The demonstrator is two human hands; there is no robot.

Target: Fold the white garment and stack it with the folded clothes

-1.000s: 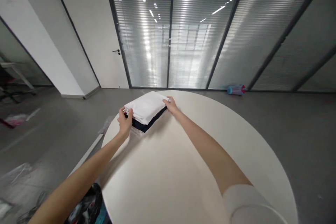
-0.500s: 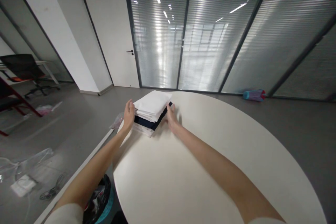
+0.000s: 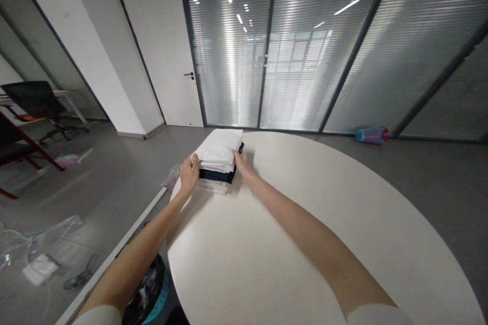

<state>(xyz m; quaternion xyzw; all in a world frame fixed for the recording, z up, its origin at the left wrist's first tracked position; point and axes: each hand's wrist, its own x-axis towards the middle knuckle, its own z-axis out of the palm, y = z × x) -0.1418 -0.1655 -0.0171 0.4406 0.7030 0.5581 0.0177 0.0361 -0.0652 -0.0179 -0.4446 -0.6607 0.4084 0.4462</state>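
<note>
A stack of folded clothes sits at the far left part of the round white table (image 3: 244, 244). On top lie folded white clothes (image 3: 219, 147), a dark navy folded garment (image 3: 215, 175) comes beneath, and pale folded fabric (image 3: 213, 186) is at the bottom. My left hand (image 3: 189, 175) holds the stack's near left corner, its fingers bent against the white layers. At the right side, my right hand (image 3: 244, 166) grips the edge of the same layers, thumb toward the top. Parts of the fingertips are hidden behind the cloth.
A bin with a black liner (image 3: 150, 289) stands on the floor left of the table. Cables (image 3: 82, 271), a white power block (image 3: 40, 268) and clear plastic lie farther left. Chairs (image 3: 36, 99), a door (image 3: 160, 45) and a glass partition (image 3: 301, 71) stand beyond.
The stack has turned slightly and its layers line up more evenly. My left hand has come lower and nearer, fingers now bent at the corner; my right hand has shifted a little left.
</note>
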